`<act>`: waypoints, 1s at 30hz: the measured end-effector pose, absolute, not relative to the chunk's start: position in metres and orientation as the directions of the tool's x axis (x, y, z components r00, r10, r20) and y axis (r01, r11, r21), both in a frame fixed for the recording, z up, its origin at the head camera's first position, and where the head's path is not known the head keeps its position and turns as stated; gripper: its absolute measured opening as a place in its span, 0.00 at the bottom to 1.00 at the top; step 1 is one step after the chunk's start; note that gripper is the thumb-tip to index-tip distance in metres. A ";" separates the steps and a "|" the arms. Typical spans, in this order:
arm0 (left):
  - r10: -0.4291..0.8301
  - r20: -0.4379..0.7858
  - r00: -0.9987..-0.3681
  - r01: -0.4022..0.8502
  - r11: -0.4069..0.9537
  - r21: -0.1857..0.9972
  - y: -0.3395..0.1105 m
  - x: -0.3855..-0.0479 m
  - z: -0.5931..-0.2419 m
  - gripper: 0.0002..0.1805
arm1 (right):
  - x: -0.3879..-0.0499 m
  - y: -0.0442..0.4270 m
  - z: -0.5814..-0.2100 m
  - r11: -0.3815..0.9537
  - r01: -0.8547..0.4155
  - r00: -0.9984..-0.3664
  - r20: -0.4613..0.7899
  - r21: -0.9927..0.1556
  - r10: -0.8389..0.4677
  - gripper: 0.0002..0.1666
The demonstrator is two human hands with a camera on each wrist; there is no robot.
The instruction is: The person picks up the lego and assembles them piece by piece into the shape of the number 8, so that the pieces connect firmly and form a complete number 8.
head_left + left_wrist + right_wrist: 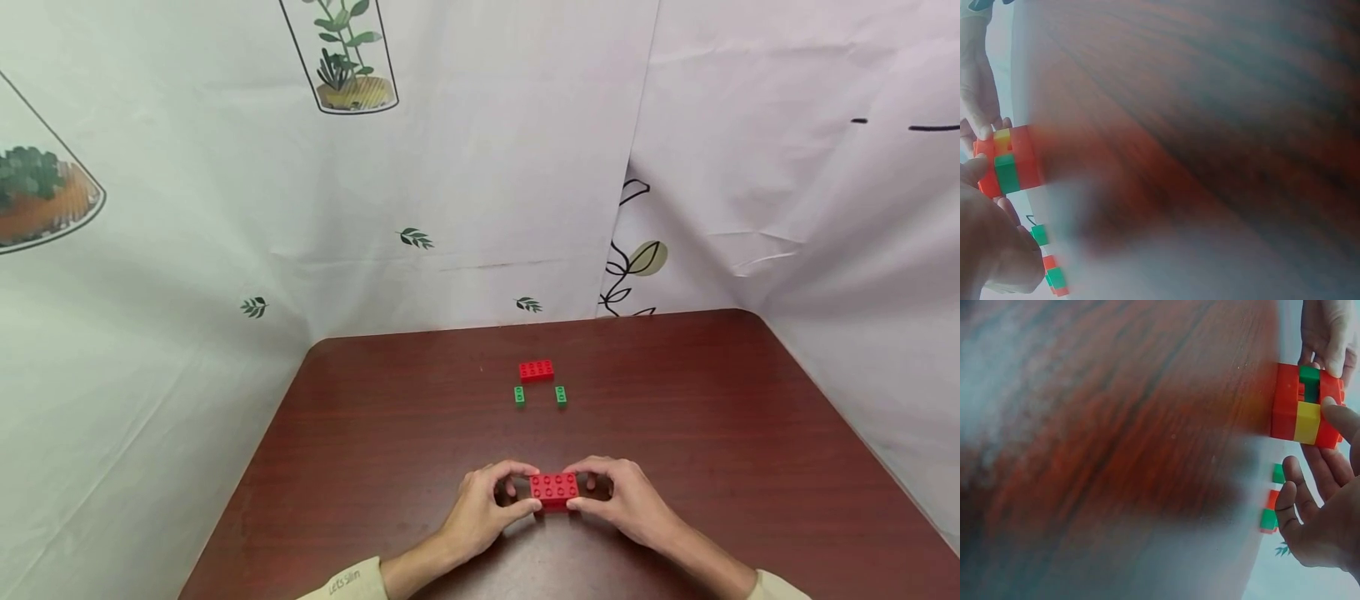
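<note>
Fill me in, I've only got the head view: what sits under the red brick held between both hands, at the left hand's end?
Observer: Under the red brick, a green block at the left hand's end.
Operator: And the right hand's end?
Observer: A yellow block, same layer.
Operator: Do those two meet?
Observer: No, the right wrist view shows a gap between them.
</note>
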State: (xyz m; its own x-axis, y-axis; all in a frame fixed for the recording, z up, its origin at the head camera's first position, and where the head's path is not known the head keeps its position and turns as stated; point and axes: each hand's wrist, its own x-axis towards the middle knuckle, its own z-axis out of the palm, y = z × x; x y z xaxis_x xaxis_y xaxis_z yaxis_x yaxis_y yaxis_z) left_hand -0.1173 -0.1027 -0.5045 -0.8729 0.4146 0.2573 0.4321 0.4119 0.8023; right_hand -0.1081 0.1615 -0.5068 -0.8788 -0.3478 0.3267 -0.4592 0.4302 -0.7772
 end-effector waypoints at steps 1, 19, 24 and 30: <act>0.415 0.258 -0.872 0.433 0.410 0.803 -0.103 -0.117 -0.505 0.17 | -0.108 0.161 -0.507 0.434 -0.454 -0.881 0.320 -0.778 -0.348 0.16; 0.454 0.220 -0.864 0.432 0.441 0.786 -0.107 -0.123 -0.509 0.18 | -0.109 0.161 -0.507 0.463 -0.435 -0.890 0.291 -0.772 -0.351 0.17; 0.489 0.219 -0.844 0.444 0.411 0.796 -0.109 -0.126 -0.506 0.21 | -0.109 0.161 -0.505 0.454 -0.424 -0.894 0.283 -0.784 -0.347 0.17; 0.479 0.292 -0.827 0.488 0.355 0.798 -0.110 -0.144 -0.493 0.21 | -0.107 0.161 -0.503 0.450 -0.430 -0.893 0.297 -0.782 -0.338 0.17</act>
